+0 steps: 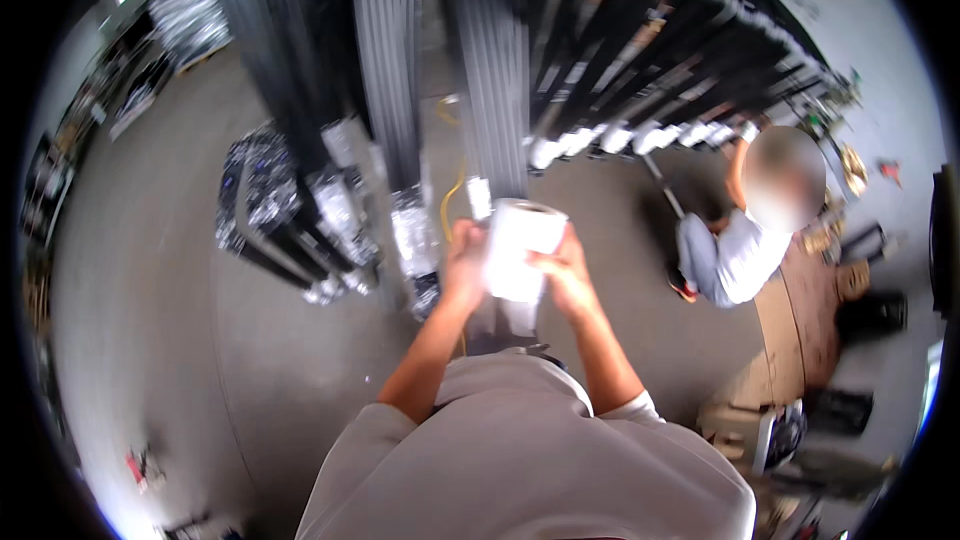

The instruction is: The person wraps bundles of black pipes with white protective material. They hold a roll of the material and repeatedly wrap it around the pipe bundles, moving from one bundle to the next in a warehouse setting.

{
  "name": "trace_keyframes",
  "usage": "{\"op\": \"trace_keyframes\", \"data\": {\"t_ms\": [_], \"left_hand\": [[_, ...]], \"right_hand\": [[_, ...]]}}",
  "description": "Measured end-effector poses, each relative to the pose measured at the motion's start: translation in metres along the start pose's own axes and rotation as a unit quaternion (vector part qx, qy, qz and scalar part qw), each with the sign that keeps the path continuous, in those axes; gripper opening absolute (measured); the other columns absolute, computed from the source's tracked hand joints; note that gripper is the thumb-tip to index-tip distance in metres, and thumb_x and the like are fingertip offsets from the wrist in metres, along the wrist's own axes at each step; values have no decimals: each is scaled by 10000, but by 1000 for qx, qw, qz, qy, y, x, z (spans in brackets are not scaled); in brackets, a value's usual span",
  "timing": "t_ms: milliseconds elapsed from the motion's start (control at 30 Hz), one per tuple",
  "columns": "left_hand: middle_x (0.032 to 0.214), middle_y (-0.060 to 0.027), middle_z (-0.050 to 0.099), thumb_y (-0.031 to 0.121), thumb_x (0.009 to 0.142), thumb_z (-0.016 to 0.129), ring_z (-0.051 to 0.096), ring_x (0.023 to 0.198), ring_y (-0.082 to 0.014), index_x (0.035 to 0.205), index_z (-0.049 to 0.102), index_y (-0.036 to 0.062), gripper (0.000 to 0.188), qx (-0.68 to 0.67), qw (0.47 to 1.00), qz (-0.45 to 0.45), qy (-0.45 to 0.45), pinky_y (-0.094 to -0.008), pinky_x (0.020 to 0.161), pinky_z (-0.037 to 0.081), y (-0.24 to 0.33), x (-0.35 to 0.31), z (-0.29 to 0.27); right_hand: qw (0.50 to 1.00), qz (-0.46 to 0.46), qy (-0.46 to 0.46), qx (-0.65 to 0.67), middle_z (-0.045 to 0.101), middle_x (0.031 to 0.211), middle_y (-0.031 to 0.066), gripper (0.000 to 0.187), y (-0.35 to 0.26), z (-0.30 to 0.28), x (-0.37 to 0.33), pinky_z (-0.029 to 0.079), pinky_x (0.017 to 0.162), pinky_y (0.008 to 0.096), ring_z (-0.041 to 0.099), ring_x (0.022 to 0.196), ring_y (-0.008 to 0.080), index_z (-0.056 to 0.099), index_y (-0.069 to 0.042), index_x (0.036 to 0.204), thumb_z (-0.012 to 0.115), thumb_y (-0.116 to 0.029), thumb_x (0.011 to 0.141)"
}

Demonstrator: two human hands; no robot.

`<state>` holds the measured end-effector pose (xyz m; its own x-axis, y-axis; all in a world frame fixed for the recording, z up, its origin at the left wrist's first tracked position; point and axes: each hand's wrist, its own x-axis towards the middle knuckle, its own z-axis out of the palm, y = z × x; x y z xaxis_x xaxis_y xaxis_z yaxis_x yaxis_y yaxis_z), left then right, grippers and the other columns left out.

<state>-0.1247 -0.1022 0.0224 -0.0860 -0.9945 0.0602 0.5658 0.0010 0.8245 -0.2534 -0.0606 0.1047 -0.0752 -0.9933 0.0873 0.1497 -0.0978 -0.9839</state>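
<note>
A white roll (522, 245), with a round opening in its top end, is held upright in front of my body. My left hand (464, 265) is closed against its left side, smeared a little by motion. My right hand (563, 272) grips the right side, its thumb lying across the front. A pale strip hangs below the roll; I cannot make out its material. Just beyond my hands stands a bundle of long grey-black profiles (492, 70). To its left is another profile bundle (390, 70), its lower end wrapped in clear film (412, 230).
Short wrapped bundles (262, 185) stand on the floor at left. A row of long dark profiles (640, 50) lines the back right. A yellow cord (450, 200) runs along the floor. A co-worker (745, 250) crouches at right, near cardboard (775, 330) and boxes (735, 425).
</note>
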Motion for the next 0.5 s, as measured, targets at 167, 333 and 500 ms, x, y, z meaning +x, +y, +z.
{"op": "trace_keyframes", "data": {"t_ms": [167,333,500], "left_hand": [[790,17,482,128,879,441,500,769,-93,803,421,132,78,-26,999,11,31,-254,664,451,14,2,-2],[919,-20,517,85,873,429,536,892,-133,932,437,62,64,-15,999,6,29,-293,763,458,7,8,-7],[871,-15,503,181,908,435,514,842,-118,889,415,98,87,-38,997,-49,42,-314,736,444,15,2,-6]], "right_hand": [[972,16,84,-218,535,955,219,766,-26,35,-12,450,796,373,554,902,344,351,36,1023,771,-371,529],[875,-126,130,-449,440,1022,214,880,-46,52,-18,361,842,418,420,978,354,326,58,1157,762,-334,501],[837,-138,211,-486,439,998,197,869,-44,28,-11,362,802,419,423,946,343,337,59,1162,760,-279,483]]}}
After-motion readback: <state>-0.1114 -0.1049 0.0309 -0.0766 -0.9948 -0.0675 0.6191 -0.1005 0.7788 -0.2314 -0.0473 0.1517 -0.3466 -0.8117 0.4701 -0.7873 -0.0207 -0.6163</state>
